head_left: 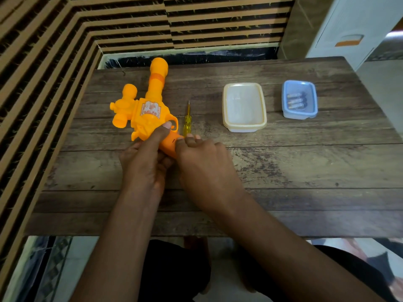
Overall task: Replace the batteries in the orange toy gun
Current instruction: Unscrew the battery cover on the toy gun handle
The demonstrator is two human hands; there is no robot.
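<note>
Gun lies flat on tabletop, barrel pointing away from person. L hand wraps the grip, one finger up by trigger guard. R hand curled, tips pinching the grip, prob. at batt cover. Screwdriver just R of gun, untouched; batts in blue box well R of gun. Gun looks light, hollow, stiff, smooth plastic; hold by grip, not thin guard.

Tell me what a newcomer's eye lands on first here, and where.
The bright orange toy gun lies at the left of the table, its grip held by the left hand and the right hand. A yellow screwdriver lies just right of it. Farther right stand a cream tub and a blue tub holding batteries.
</note>
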